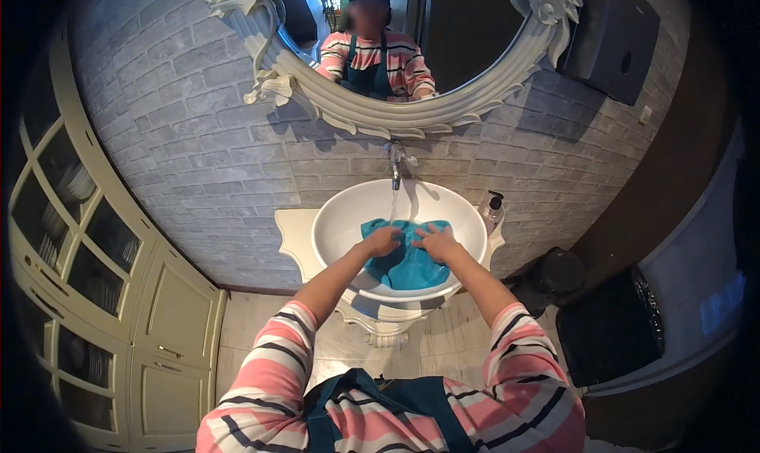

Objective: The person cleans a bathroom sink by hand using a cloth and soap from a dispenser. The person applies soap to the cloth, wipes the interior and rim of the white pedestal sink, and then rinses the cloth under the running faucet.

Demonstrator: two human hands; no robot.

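A wet teal cloth (pixel 408 271) lies spread in the bottom of a white oval washbasin (pixel 326 230). Water runs down from the wall tap (pixel 396 172) onto its far left part. My left hand (pixel 383 242) is on the cloth beside the stream, its fingers curled into the fabric and partly hidden. To the right of it, my right hand (pixel 436 244) rests on the cloth with the fingers spread apart.
A pump soap bottle (pixel 495 208) stands right of the basin on the cream washstand (pixel 293 231). An ornate mirror frame (pixel 380 119) hangs above. Glass-fronted cabinets (pixel 150 295) line the left side; dark bins (pixel 606 330) stand at the right.
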